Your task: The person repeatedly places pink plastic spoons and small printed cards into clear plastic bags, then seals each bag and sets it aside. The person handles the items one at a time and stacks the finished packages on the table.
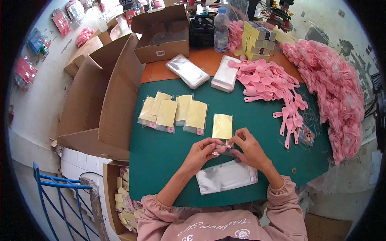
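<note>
Both hands meet over a clear plastic packet with a yellow card (222,126) in its far part. My left hand (204,152) is closed in a pinch on the packet's near end, where something pink shows through the plastic. At the same end, my right hand (248,148) pinches the film with thumb and forefinger. My fingers partly hide the pink piece. Just below the hands lies a flat stack of clear plastic bags (227,177). To the left rest several filled packets (196,114) with yellow cards and pink handle ends showing.
Loose pink measuring spoons (263,80) are heaped at the right, beside picture cards (306,135). Bagged pink spoons (335,90) are piled along the right edge. Farther back are more clear bags (187,71), card stacks (257,40) and a water bottle (221,30). Cardboard boxes (120,96) stand left.
</note>
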`<state>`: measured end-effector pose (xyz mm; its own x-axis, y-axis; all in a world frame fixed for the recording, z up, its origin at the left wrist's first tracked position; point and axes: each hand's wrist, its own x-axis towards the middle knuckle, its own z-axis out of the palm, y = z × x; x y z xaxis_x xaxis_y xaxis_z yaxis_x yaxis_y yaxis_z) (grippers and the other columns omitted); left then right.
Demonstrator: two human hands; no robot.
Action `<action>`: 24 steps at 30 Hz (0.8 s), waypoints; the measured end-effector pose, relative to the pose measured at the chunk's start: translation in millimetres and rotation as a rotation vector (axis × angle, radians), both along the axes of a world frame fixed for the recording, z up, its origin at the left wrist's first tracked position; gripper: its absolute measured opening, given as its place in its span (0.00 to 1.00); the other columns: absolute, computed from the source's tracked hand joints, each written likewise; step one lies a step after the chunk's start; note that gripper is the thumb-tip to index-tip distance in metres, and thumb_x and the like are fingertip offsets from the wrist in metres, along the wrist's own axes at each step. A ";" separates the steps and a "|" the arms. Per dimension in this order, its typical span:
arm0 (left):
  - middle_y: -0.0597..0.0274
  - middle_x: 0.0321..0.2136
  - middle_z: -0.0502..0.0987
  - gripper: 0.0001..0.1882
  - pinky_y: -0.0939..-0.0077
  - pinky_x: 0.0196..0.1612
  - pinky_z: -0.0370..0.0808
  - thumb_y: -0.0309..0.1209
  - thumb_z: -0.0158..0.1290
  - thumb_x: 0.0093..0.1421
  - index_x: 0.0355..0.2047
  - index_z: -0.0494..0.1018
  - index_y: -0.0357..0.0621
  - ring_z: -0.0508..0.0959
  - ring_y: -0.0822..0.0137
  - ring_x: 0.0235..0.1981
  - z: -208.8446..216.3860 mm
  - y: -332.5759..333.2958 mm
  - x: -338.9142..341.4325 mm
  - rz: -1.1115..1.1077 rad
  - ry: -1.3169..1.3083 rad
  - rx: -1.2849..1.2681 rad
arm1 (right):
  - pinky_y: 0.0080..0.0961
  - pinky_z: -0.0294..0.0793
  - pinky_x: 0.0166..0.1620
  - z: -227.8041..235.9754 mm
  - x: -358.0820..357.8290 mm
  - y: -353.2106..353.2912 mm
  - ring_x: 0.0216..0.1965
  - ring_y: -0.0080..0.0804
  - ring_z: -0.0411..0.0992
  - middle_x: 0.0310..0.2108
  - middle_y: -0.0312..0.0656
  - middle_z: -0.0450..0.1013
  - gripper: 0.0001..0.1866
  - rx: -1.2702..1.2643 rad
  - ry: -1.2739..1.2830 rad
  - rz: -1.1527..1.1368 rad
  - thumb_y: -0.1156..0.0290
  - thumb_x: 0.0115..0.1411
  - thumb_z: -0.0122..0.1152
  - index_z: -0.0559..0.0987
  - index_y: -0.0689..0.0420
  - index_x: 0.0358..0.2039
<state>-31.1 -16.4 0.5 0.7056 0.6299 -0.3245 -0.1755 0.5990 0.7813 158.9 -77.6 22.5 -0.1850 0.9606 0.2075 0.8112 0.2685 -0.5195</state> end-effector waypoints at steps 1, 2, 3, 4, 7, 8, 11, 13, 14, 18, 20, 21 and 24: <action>0.59 0.36 0.75 0.10 0.85 0.38 0.74 0.27 0.40 0.62 0.41 0.67 0.38 0.76 0.73 0.38 0.0 1.5 -1.4 0.022 -0.008 -0.001 | 0.32 0.67 0.40 0.6 -3.3 -1.7 0.35 0.41 0.66 0.36 0.44 0.61 0.15 0.015 0.052 -0.007 0.77 0.44 0.61 0.71 0.57 0.35; 0.58 0.36 0.75 0.10 0.84 0.39 0.74 0.26 0.40 0.62 0.41 0.67 0.38 0.76 0.72 0.38 0.3 0.7 -1.9 0.042 -0.018 -0.004 | 0.31 0.68 0.39 1.1 -4.8 -4.2 0.34 0.40 0.66 0.35 0.44 0.61 0.11 0.027 0.102 -0.016 0.78 0.46 0.59 0.72 0.58 0.33; 0.58 0.36 0.75 0.10 0.84 0.39 0.74 0.26 0.40 0.62 0.41 0.67 0.38 0.76 0.72 0.38 0.9 -0.1 -1.8 0.042 -0.017 -0.008 | 0.31 0.68 0.39 -1.5 -4.2 -4.1 0.34 0.40 0.66 0.35 0.44 0.61 0.11 0.023 0.103 -0.016 0.78 0.46 0.59 0.72 0.58 0.33; 0.58 0.36 0.75 0.09 0.84 0.38 0.74 0.27 0.40 0.62 0.41 0.67 0.39 0.76 0.72 0.38 1.7 -1.0 -1.4 0.025 -0.012 -0.015 | 0.30 0.68 0.38 -5.5 -3.2 -3.4 0.34 0.39 0.67 0.34 0.44 0.62 0.11 0.023 0.159 -0.029 0.79 0.46 0.58 0.72 0.59 0.33; 0.57 0.35 0.75 0.09 0.83 0.37 0.74 0.26 0.41 0.61 0.41 0.67 0.40 0.76 0.72 0.37 4.8 1.0 -4.7 0.011 0.009 0.014 | 0.26 0.70 0.36 -5.7 2.0 -3.3 0.33 0.35 0.68 0.34 0.44 0.62 0.11 0.002 0.318 -0.057 0.81 0.48 0.56 0.71 0.62 0.33; 0.57 0.34 0.75 0.09 0.83 0.37 0.75 0.25 0.42 0.60 0.41 0.67 0.41 0.76 0.72 0.37 5.1 2.4 -6.2 0.027 0.025 0.053 | 0.24 0.71 0.35 -5.4 4.0 -1.9 0.32 0.31 0.69 0.34 0.43 0.63 0.10 -0.016 0.422 -0.056 0.83 0.48 0.55 0.71 0.63 0.33; 0.58 0.34 0.74 0.09 0.81 0.35 0.75 0.23 0.46 0.58 0.40 0.67 0.40 0.76 0.73 0.35 0.7 0.4 -3.2 0.058 0.250 0.551 | 0.20 0.72 0.36 -14.9 6.7 -4.0 0.33 0.25 0.68 0.34 0.41 0.63 0.08 -0.111 0.704 -0.102 0.83 0.50 0.54 0.70 0.64 0.32; 0.59 0.34 0.73 0.09 0.81 0.34 0.75 0.22 0.48 0.56 0.39 0.67 0.39 0.75 0.73 0.34 7.0 -0.1 1.6 0.006 0.336 0.724 | 0.18 0.71 0.36 -17.8 9.5 -4.3 0.34 0.24 0.68 0.34 0.40 0.63 0.07 -0.136 0.747 -0.088 0.83 0.51 0.54 0.70 0.64 0.32; 0.60 0.33 0.72 0.10 0.81 0.33 0.75 0.20 0.49 0.55 0.38 0.67 0.38 0.75 0.73 0.33 9.1 0.1 2.5 -0.044 0.427 0.898 | 0.17 0.71 0.37 -19.1 9.8 -4.0 0.35 0.22 0.68 0.34 0.39 0.62 0.07 -0.160 0.795 -0.069 0.82 0.52 0.54 0.69 0.64 0.32; 0.60 0.29 0.71 0.07 0.79 0.32 0.76 0.23 0.50 0.54 0.34 0.68 0.37 0.75 0.71 0.31 2.8 2.5 3.4 0.040 0.417 0.894 | 0.15 0.70 0.37 -21.2 11.9 -3.9 0.35 0.22 0.67 0.34 0.38 0.62 0.07 -0.187 0.851 -0.003 0.81 0.52 0.55 0.69 0.63 0.32; 0.60 0.28 0.70 0.06 0.80 0.30 0.76 0.24 0.52 0.53 0.32 0.69 0.36 0.76 0.71 0.30 1.6 3.3 3.4 0.038 0.421 0.826 | 0.15 0.70 0.36 -27.9 16.1 -2.6 0.34 0.21 0.68 0.32 0.37 0.65 0.06 -0.214 0.796 -0.040 0.79 0.54 0.55 0.69 0.63 0.32; 0.60 0.28 0.70 0.06 0.80 0.30 0.76 0.24 0.52 0.53 0.32 0.69 0.36 0.76 0.71 0.30 1.6 2.9 4.1 0.036 0.421 0.825 | 0.15 0.70 0.36 -28.3 15.4 -2.8 0.34 0.21 0.68 0.32 0.37 0.65 0.06 -0.214 0.797 -0.043 0.79 0.54 0.55 0.69 0.63 0.32; 0.59 0.28 0.72 0.07 0.80 0.29 0.76 0.25 0.53 0.53 0.31 0.70 0.35 0.76 0.71 0.28 1.1 0.6 7.2 0.061 0.453 0.840 | 0.15 0.71 0.34 -28.8 11.0 -2.3 0.31 0.20 0.70 0.29 0.37 0.68 0.06 -0.411 1.058 -0.131 0.76 0.55 0.54 0.68 0.63 0.31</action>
<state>-23.9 -15.8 1.6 0.5824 0.8127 0.0162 0.2363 -0.1884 0.9532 169.9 -79.9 -6.2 0.0020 0.9908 -0.1353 -0.0758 -0.1347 -0.9880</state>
